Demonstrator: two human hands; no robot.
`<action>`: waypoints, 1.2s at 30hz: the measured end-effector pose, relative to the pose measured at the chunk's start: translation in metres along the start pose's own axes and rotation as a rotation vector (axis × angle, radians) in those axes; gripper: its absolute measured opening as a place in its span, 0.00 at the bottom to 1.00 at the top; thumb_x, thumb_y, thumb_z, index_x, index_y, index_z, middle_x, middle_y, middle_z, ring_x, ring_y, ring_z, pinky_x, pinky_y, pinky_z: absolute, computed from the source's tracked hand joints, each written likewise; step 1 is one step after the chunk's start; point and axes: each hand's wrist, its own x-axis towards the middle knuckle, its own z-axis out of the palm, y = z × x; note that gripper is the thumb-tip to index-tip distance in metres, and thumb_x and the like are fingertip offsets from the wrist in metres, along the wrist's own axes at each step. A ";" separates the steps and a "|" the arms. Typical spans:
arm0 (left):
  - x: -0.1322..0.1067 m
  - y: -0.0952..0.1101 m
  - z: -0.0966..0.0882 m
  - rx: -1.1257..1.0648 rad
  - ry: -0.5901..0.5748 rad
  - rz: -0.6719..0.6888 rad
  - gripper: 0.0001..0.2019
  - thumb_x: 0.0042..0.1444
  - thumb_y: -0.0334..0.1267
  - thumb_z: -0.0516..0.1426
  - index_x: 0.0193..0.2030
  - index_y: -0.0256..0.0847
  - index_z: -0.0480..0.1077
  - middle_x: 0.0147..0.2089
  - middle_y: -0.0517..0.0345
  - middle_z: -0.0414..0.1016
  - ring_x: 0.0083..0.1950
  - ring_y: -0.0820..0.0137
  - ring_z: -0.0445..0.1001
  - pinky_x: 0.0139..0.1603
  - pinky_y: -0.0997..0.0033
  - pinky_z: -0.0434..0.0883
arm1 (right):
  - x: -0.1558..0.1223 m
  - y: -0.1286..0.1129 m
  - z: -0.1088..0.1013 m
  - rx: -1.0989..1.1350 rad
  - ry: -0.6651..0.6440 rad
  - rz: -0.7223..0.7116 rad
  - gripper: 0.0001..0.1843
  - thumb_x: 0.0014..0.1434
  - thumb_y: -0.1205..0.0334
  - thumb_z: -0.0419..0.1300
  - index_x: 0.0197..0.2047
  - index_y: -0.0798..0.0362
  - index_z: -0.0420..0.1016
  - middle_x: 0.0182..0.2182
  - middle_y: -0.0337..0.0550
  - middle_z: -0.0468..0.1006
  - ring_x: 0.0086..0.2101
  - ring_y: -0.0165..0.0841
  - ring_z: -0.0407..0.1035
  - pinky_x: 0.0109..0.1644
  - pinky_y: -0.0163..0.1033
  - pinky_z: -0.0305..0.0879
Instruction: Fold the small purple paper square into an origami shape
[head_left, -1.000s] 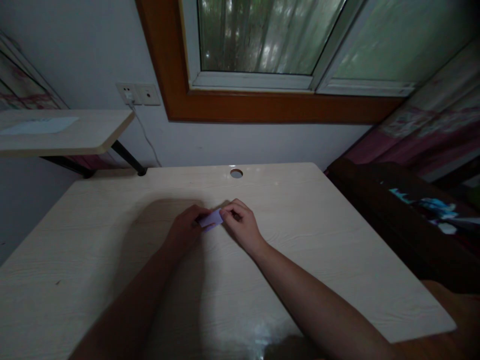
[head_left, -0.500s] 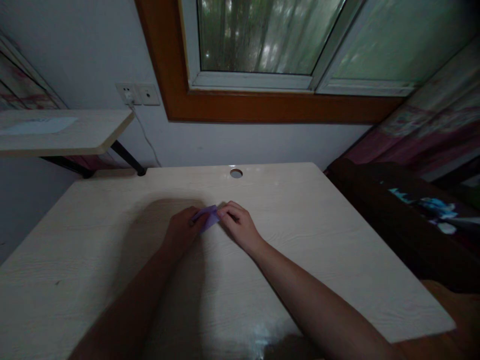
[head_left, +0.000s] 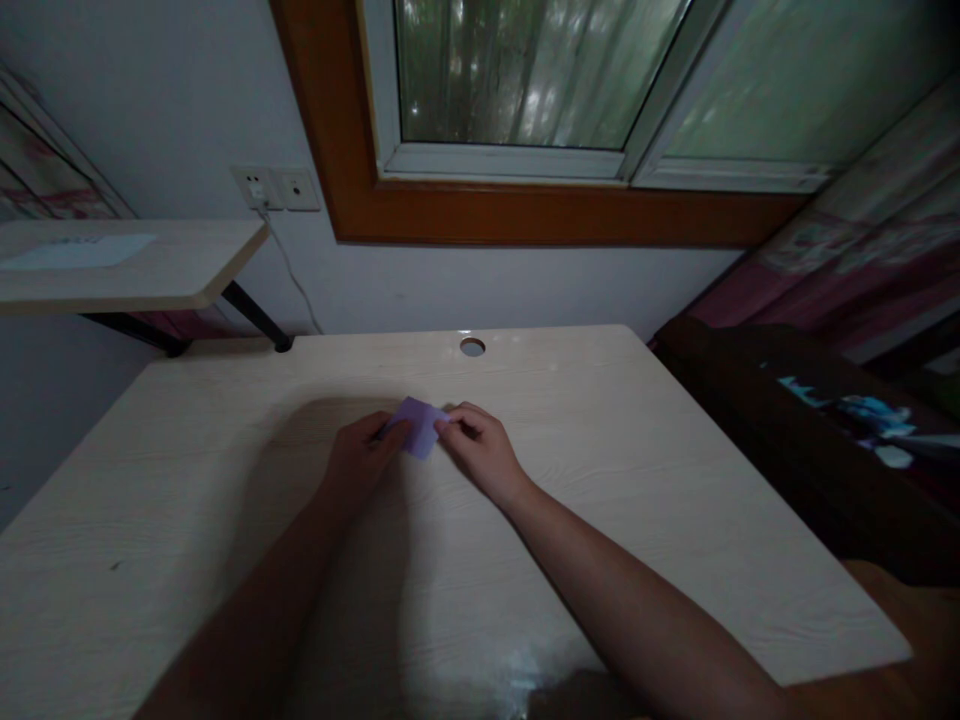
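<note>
A small piece of purple paper (head_left: 418, 428) is stretched between my two hands, over the back middle of the pale wooden desk (head_left: 600, 470). My left hand (head_left: 364, 447) pinches its left side, with the thumb lying across the front of the paper. At the right corner, the thumb and fingers of my right hand (head_left: 480, 440) are closed on it. A crease seems to run down the paper near its right part. The fingers behind the sheet are hidden.
Behind the hands, a round cable hole (head_left: 472, 347) pierces the desk. A raised shelf (head_left: 180, 262) with a paper sheet (head_left: 79, 252) stands at the left. A white cord (head_left: 292, 270) hangs from the wall socket (head_left: 274, 188). Dark furniture (head_left: 787, 440) stands right of the desk.
The purple paper has opened from a narrow folded shape to a wider, flatter face turned toward me. My left hand has shifted slightly; my right hand stays nearly in place.
</note>
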 end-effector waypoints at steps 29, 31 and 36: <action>0.002 0.000 0.003 -0.482 -0.011 -0.051 0.29 0.57 0.42 0.59 0.64 0.42 0.59 0.27 0.66 0.73 0.26 0.74 0.69 0.29 0.77 0.64 | -0.004 -0.002 0.000 0.009 -0.142 -0.181 0.11 0.68 0.57 0.53 0.44 0.49 0.76 0.36 0.42 0.74 0.33 0.30 0.72 0.41 0.38 0.69; 0.002 0.000 0.002 -0.416 0.008 -0.044 0.25 0.58 0.43 0.59 0.62 0.42 0.63 0.29 0.64 0.74 0.27 0.74 0.69 0.29 0.77 0.64 | -0.003 -0.008 -0.002 -0.050 -0.167 -0.240 0.14 0.69 0.61 0.51 0.45 0.48 0.79 0.39 0.45 0.75 0.36 0.31 0.72 0.44 0.39 0.69; 0.002 0.000 -0.003 -0.222 0.002 0.032 0.12 0.60 0.41 0.55 0.46 0.42 0.77 0.44 0.56 0.79 0.42 0.67 0.74 0.43 0.70 0.69 | -0.002 -0.011 -0.003 -0.095 -0.115 -0.224 0.16 0.63 0.68 0.53 0.46 0.46 0.80 0.42 0.45 0.77 0.44 0.35 0.71 0.48 0.42 0.69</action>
